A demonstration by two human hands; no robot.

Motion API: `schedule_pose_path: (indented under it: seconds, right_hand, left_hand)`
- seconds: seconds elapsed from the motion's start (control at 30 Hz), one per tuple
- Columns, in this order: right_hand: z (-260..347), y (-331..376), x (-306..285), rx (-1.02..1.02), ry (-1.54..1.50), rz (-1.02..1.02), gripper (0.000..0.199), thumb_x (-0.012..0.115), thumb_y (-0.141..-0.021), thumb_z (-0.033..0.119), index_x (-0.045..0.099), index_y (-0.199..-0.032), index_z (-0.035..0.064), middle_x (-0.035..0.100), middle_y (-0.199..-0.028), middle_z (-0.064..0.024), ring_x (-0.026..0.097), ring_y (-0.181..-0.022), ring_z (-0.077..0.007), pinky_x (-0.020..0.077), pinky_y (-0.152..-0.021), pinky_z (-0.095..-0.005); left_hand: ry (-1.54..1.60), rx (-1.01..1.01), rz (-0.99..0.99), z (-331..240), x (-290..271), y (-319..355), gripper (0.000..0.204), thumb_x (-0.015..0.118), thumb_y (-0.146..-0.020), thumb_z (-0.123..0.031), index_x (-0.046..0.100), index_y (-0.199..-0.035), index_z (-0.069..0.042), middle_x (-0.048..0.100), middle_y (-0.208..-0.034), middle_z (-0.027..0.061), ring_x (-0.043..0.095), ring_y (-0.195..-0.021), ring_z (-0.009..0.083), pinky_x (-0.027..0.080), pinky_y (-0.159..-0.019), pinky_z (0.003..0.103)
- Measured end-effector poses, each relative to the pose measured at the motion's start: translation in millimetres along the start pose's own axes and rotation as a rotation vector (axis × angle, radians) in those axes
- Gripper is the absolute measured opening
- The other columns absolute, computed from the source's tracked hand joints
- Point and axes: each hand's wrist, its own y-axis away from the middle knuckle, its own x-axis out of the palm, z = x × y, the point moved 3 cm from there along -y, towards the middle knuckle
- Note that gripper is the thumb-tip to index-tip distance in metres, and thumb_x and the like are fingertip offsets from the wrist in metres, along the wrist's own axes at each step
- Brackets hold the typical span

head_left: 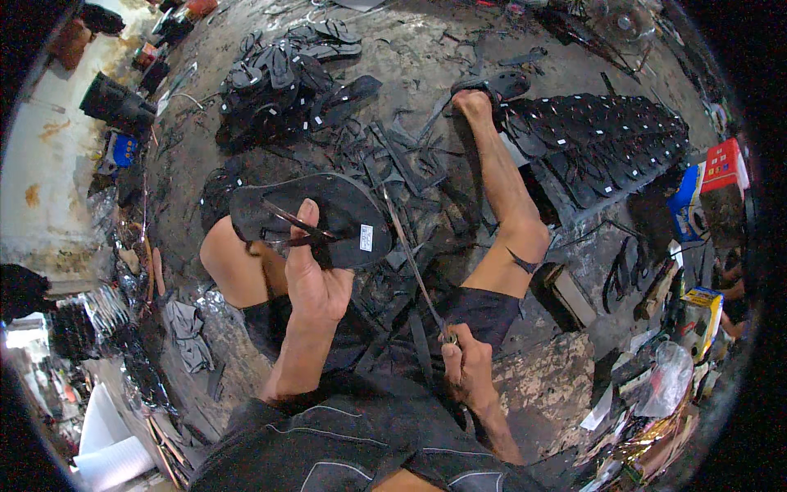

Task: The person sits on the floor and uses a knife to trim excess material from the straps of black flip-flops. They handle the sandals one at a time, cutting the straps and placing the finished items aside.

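My left hand (pixel 313 283) is closed round a black flip-flop (pixel 340 201), its thumb lying over the strap. The sandal is held with its upper side toward me, and a small white label sits near its heel. My right hand (pixel 467 361) grips the handle of a long, thin knife (pixel 411 266). Its narrow blade points up and away, and the far end lies close beside the sandal's right edge. Whether blade and sole touch, I cannot tell. Black rubber offcuts (pixel 402 164) lie on the floor beyond my hands.
A heap of black flip-flops (pixel 279 74) lies at the far left. Rows of labelled flip-flops (pixel 598 135) are stacked at the right, beyond my bent leg (pixel 504 176). A red box (pixel 723 166) and a wooden block (pixel 570 299) stand at the right. White foam rolls (pixel 115 463) lie at the lower left.
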Motion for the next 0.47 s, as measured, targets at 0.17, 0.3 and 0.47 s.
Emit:
schedule_pose_path:
  seconds: [0.17,0.3,0.47]
  right_hand:
    - [3,9,-5,-0.010,0.041,0.021,0.030,0.052,-0.104,0.034,0.061,-0.103,0.0053,0.061,-0.072,-0.0188,0.064,-0.062,-0.0380,0.0480,-0.056,-0.0448]
    - [-7,-19,4,-0.040,0.041,0.043,0.028,0.054,-0.103,0.032,0.060,-0.104,0.0055,0.063,-0.075,-0.0204,0.064,-0.066,-0.0426,0.0490,-0.058,-0.0465]
    - [20,-109,35,-0.265,-0.034,-0.032,0.033,0.048,-0.108,0.033,0.059,-0.105,0.0024,0.061,-0.089,-0.0163,0.062,-0.079,-0.0242,0.0473,-0.070,-0.0365]
  left_hand:
    - [-0.030,0.009,0.086,-3,2,1,0.035,0.061,-0.102,-0.023,0.061,-0.133,-0.006,0.062,-0.136,0.0048,0.062,-0.121,0.0221,0.052,-0.106,0.043]
    - [-0.091,-0.045,0.069,-6,-13,-1,0.030,0.063,-0.101,-0.020,0.064,-0.127,-0.006,0.065,-0.129,0.0040,0.066,-0.113,0.0223,0.057,-0.098,0.043]
    - [0.026,-0.193,0.050,-4,-42,21,0.063,0.080,-0.084,-0.012,0.050,-0.139,-0.020,0.061,-0.109,0.0003,0.063,-0.099,0.0191,0.057,-0.086,0.043]
